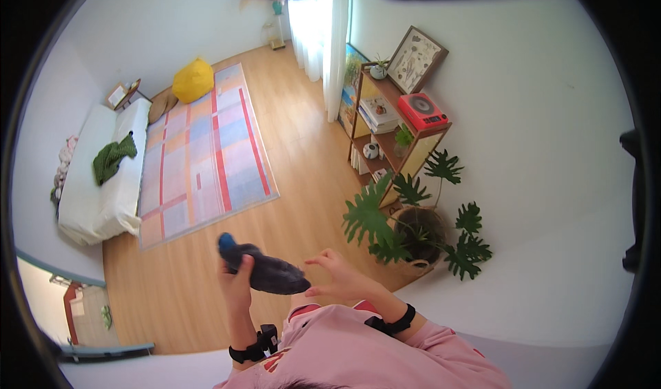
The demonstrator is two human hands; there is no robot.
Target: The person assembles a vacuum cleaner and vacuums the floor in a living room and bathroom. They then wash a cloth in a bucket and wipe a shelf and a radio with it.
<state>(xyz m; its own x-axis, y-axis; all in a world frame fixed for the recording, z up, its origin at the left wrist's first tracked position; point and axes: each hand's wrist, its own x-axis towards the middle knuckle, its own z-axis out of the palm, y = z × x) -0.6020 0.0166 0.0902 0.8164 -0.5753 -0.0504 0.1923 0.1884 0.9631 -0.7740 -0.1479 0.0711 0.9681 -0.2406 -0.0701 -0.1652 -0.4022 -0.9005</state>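
Observation:
My left hand (236, 280) holds a dark grey sock-like cloth item (273, 274) with a blue end, its thumb laid across the near side. The blue end sticks up past the fingers, and the other end droops toward the right. Beside that drooping tip is my right hand (343, 275), thumb and fingers spread apart. Its thumb lies close to the tip; whether they touch is unclear. Both hands are in front of my pink top, above the wooden floor (181, 285). A black band circles each forearm.
To the right, a split-leaf plant in a woven basket (413, 270) stands by a wooden shelf (379, 136) bearing a red record player (422, 111). Ahead lie a patterned rug (199, 151), a white-covered sofa (90, 167) and a yellow beanbag (193, 80). A doorway opens at lower left.

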